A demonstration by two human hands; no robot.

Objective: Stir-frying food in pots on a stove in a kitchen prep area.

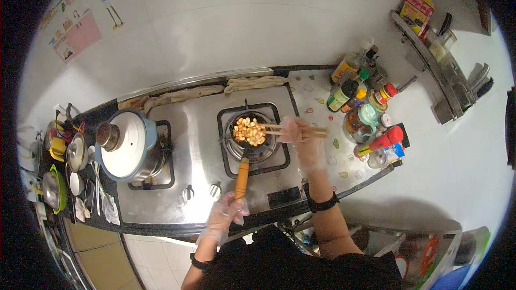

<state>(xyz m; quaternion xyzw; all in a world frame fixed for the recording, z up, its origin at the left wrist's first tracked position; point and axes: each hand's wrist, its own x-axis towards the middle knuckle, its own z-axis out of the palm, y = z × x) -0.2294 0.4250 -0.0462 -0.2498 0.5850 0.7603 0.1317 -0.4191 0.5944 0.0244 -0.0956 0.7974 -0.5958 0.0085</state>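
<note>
On the right burner sits a small dark pan (238,143) filled with golden, peanut-like pieces (250,130). Its wooden handle (242,179) points towards me. My left hand (228,212), in a clear plastic glove, grips the lower end of that handle. Wooden chopsticks (274,130) are held in my right hand (297,131), also gloved, from the pan's right side. Their tips reach into the pieces; how many sticks there are I cannot tell. Beneath the pan is a black square pan support (287,157) on a steel gas hob (193,137).
A lidded blue-rimmed pot (149,141) stands on the left burner. Folded cloths (256,83) lie along the back edge. Sauce bottles (342,96) and jars crowd the right counter, below a wall rack (433,66) with knives. Lids and a green-rimmed colander (54,189) are at far left.
</note>
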